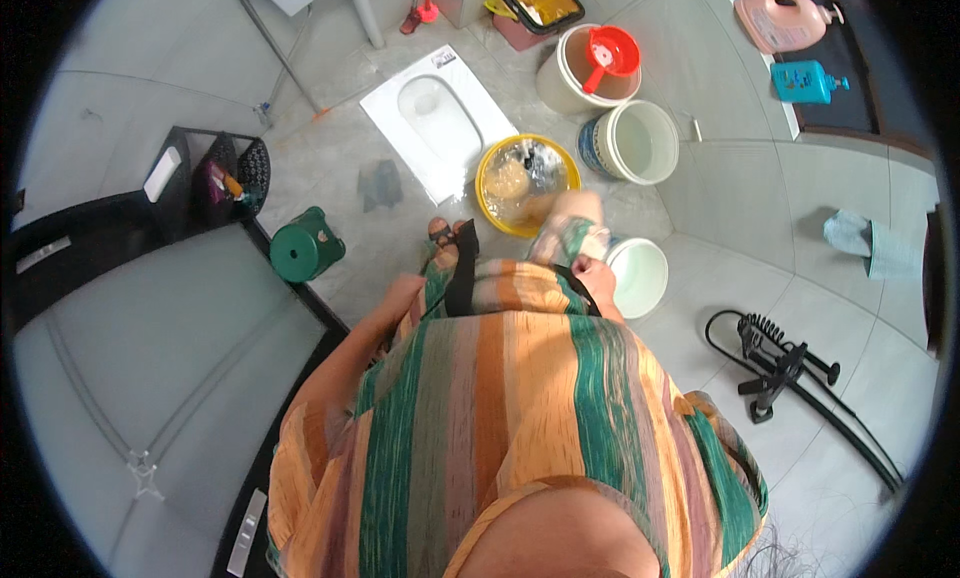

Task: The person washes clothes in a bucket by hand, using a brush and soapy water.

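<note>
My left hand (405,296) is blurred beside the striped trousers (433,278); whether its fingers hold the cloth cannot be made out. My right hand (594,275) is curled against the raised, patterned fabric over my knee, with a black strap (576,284) at its fingers. Another black strap (462,274) hangs in front of me. A yellow-rimmed basin (486,210) holds water and a beige rounded thing (507,179). My bare lower leg (574,204) reaches to the basin's near edge. My other foot (442,233), in a dark sandal, stands on the tiles.
A white squat toilet (390,105) lies beyond the basin. Buckets stand to the right: one with a red dipper (615,50), a water-filled one (667,131), and another (652,278). At left are a green stool (300,248) and a glass shower panel (172,353).
</note>
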`<action>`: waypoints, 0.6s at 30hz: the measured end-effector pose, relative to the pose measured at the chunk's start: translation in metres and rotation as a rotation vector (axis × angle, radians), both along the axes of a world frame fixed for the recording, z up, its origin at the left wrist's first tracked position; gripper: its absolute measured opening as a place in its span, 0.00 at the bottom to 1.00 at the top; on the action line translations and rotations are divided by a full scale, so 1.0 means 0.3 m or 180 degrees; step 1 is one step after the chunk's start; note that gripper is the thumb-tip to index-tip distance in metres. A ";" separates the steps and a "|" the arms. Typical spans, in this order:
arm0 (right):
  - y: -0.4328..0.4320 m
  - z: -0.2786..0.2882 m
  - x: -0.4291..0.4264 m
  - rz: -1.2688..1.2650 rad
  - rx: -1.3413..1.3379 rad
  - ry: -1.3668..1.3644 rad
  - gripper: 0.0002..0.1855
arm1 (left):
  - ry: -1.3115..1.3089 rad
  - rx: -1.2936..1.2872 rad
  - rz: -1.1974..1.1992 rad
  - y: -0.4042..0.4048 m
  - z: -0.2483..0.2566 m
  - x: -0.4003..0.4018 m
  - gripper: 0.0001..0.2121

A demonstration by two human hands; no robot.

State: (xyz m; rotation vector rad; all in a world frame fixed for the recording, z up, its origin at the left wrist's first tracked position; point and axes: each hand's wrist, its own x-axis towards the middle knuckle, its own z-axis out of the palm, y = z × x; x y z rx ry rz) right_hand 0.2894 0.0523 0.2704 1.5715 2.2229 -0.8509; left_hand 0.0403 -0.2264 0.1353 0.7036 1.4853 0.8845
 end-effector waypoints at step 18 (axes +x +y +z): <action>0.166 -0.017 0.000 0.0272 -0.0499 -0.0227 0.10 | 0.0913 -0.0494 -0.0559 0.218 0.265 0.026 0.06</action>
